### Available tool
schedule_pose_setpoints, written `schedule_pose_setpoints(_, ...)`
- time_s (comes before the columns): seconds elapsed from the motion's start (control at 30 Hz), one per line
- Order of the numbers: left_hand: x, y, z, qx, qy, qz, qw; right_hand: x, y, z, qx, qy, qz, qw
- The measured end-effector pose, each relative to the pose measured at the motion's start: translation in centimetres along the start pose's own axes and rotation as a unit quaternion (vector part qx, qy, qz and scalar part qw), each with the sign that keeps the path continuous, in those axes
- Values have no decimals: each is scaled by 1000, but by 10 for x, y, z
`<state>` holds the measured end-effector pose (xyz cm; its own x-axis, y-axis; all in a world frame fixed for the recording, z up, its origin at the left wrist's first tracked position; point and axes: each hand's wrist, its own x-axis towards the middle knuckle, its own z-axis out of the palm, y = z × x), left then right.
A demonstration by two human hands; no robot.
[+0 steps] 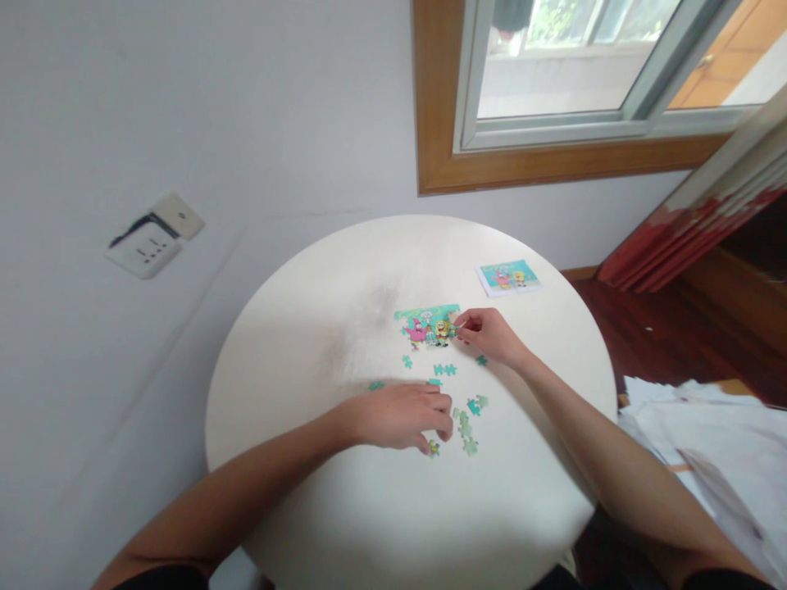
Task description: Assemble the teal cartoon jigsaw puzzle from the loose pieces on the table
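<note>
A partly assembled jigsaw puzzle (424, 325) with pink and yellow cartoon figures lies on the white round table (295, 328). At its right edge my right hand (489, 334) pinches a small puzzle piece between thumb and fingertips. My left hand (402, 416) rests palm down nearer to me, its fingers slightly bent and apart, holding nothing that I can see. Just by its thumb is a yellowish puzzle piece (434, 448). Loose green pieces (465, 426) lie to the right of my left hand. Joined teal pieces (445, 370) sit between the hands and the puzzle.
A picture card (509, 278) showing the same figures lies at the table's back right. Behind stand a wall with a socket (144, 248) and a wood-framed window (553, 74). Papers (707, 442) are piled to the right, below a red and cream curtain (694, 221).
</note>
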<state>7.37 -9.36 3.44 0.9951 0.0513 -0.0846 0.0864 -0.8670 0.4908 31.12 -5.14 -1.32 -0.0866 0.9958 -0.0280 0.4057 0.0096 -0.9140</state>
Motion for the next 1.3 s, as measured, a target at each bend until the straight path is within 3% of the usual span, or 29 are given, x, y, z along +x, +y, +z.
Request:
schedule_pose_setpoints(0.43,0,-1,3,-18,-20,8,1000,1,2,1,-7,-6,-9,1000)
schedule_pose_setpoints(0.7,2,-6,3,-148,-27,-29,988,0,0,1,-8,-4,-9,1000)
schedule_pose_setpoints(0.77,0,-14,-2,-189,10,-59,980,0,-1,0,-8,-2,-11,1000)
schedule_pose_setpoints(0.83,-2,-28,-8,-209,95,-116,966,0,-1,0,-9,0,-15,1000)
schedule_pose_setpoints(0.93,-6,-53,-13,-196,263,-222,918,0,-1,1,-6,-1,-21,1000)
schedule_pose_setpoints(1.0,-8,-68,-13,-201,332,-266,882,0,0,2,-7,0,-25,1000)
schedule_pose_setpoints(1.1,-8,-83,-8,-236,356,-278,861,0,2,3,-17,1,-28,999)
schedule_pose_setpoints(1.3,-8,-88,-3,-241,357,-283,857,-1,0,1,-44,-8,-29,999)
